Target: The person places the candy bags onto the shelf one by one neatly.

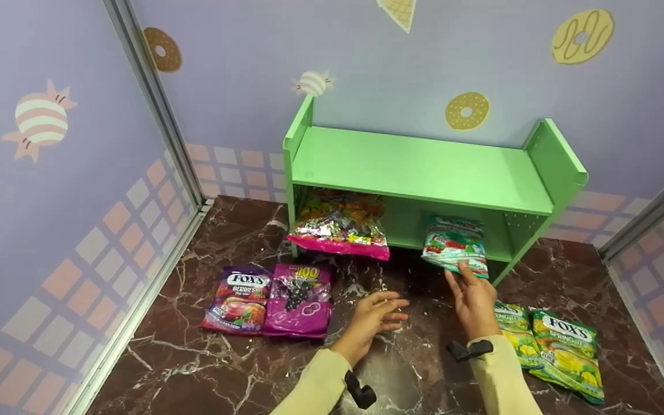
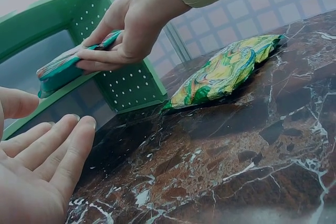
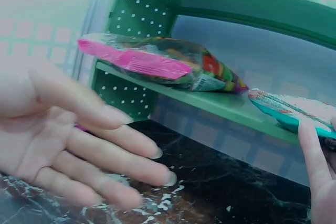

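My right hand (image 1: pixel 476 302) pinches the near edge of a teal candy bag (image 1: pixel 454 237) with red fruit pictures. That bag lies on the right part of the lower board of a green shelf unit (image 1: pixel 418 167), its near end sticking out past the front edge. In the left wrist view, thumb and fingers of the right hand (image 2: pixel 144 22) are on either side of the bag's end. My left hand (image 1: pixel 371 323) hovers over the floor in front of the shelf, fingers extended and nothing held. A large clear candy bag (image 1: pixel 340 222) with a pink edge occupies the lower board's left side.
Left of my hands, a purple Fox's Berries bag (image 1: pixel 240 302) and a magenta bag (image 1: pixel 298 305) marked 100 lie on the brown marbled floor (image 1: pixel 193 374). Two yellow-green bags, one a Fox's Spring bag (image 1: pixel 568 351), lie by my right forearm. Patterned walls (image 1: pixel 395 75) enclose the area.
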